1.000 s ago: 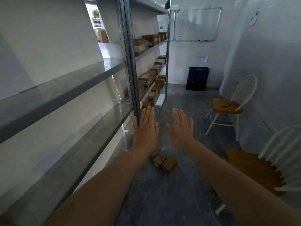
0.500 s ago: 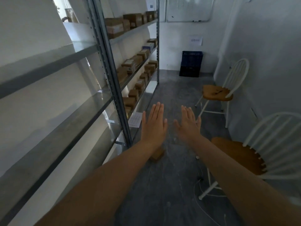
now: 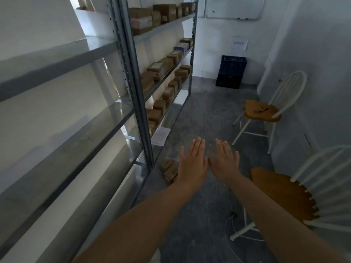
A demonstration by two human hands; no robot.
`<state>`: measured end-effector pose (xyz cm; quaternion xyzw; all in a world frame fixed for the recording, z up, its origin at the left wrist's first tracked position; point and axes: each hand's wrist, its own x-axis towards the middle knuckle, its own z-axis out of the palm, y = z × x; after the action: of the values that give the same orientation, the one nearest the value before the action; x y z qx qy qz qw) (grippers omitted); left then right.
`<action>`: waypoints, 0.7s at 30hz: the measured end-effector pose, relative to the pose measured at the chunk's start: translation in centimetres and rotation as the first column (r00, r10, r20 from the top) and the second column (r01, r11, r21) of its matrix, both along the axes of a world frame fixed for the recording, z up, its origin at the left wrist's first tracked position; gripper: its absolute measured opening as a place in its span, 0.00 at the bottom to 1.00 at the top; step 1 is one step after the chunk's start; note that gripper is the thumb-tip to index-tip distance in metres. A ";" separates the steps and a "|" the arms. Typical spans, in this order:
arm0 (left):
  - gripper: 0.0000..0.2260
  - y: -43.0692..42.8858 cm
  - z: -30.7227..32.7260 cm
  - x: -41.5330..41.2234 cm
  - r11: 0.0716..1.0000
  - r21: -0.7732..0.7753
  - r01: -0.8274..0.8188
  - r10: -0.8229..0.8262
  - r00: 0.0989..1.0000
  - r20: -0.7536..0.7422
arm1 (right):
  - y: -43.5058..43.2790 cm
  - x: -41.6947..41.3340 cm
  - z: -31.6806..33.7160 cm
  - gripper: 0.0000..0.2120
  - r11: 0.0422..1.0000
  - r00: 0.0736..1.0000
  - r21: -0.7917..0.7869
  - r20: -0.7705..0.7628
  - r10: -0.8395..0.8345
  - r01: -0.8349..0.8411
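Both my arms are stretched out in front of me over the grey floor. My left hand (image 3: 192, 162) is flat, palm down, fingers straight and together, holding nothing. My right hand (image 3: 225, 161) lies beside it in the same flat pose, thumbs nearly touching. A few small brown cardboard boxes (image 3: 169, 168) lie on the floor just left of and partly behind my left hand, at the foot of the metal shelving post (image 3: 141, 118). Many more brown boxes (image 3: 161, 68) stand on the farther shelves.
Grey metal shelves (image 3: 62, 133) run along the left wall. A wooden-seated white chair (image 3: 284, 194) stands close at the right, a second chair (image 3: 263, 111) farther back. A dark blue crate (image 3: 230, 72) sits by the far wall. A white cable (image 3: 229, 224) lies on the floor.
The view has tilted down and shifted right along the shelving. My hands stay flat and side by side, drawn closer together, and the floor boxes now show left of my left hand.
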<state>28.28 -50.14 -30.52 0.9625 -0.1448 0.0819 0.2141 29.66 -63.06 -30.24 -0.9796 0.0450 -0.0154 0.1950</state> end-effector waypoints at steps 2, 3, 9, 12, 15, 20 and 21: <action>0.25 0.8 -0.6 1.3 1.000 -0.019 0.015 -0.016 1.000 -0.016 | 0.2 1.0 -0.8 0.33 0.998 0.998 -0.052 -0.061 0.026 -0.029; 0.25 1.5 -1.0 2.1 1.000 -0.017 0.011 -0.012 1.000 -0.026 | 0.2 1.6 -1.2 0.33 0.995 0.995 -0.084 -0.089 0.043 -0.051; 0.25 7.2 -2.8 8.0 0.993 -0.038 -0.109 0.105 0.990 -0.095 | 1.3 6.5 -1.9 0.33 0.998 0.971 -0.053 -0.237 -0.033 0.021; 0.26 10.1 -3.2 11.0 0.994 -0.041 -0.101 0.097 0.991 -0.090 | 3.9 9.6 -1.9 0.33 0.999 0.969 -0.021 -0.241 -0.045 0.042; 0.26 12.9 -3.6 14.0 0.992 -0.044 -0.121 0.116 0.987 -0.107 | 6.9 12.3 -2.5 0.33 0.998 0.972 -0.060 -0.235 0.011 -0.026; 0.26 16.9 -4.9 17.6 0.988 -0.024 -0.155 0.152 0.982 -0.116 | 10.9 15.2 -4.3 0.35 0.994 0.975 -0.076 -0.216 0.057 -0.075; 0.26 17.6 -5.2 18.0 0.988 -0.016 -0.156 0.153 0.981 -0.119 | 11.5 15.7 -4.5 0.34 0.995 0.976 -0.076 -0.211 0.053 -0.070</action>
<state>46.26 -32.50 -35.75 0.9713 -0.0556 0.0433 0.2273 45.32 -51.53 -34.78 -0.9841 0.0341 0.0915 0.1486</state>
